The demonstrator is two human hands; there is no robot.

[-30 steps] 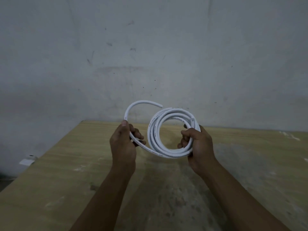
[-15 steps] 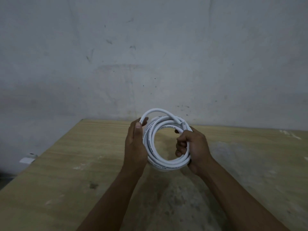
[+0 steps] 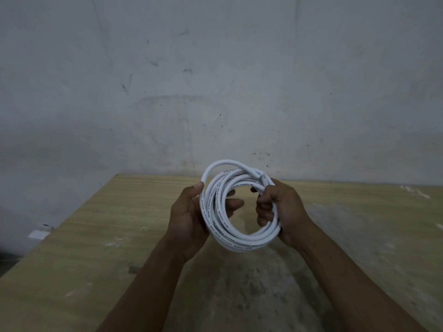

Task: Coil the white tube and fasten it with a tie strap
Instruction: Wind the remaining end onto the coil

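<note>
Loose tail went into the coil. Left hand wrapped the white tube on its left side, right hand clamped its right, both above the table. Coiling looked done; no tie strap visible.

A pale yellow-brown wooden tabletop with fine straight grain is laid out flat, its left edge running diagonally. A broad grey worn patch is spread over its middle and near part. White scuffs are scattered near the far right, and a small dark mark is seen on the left.
</note>
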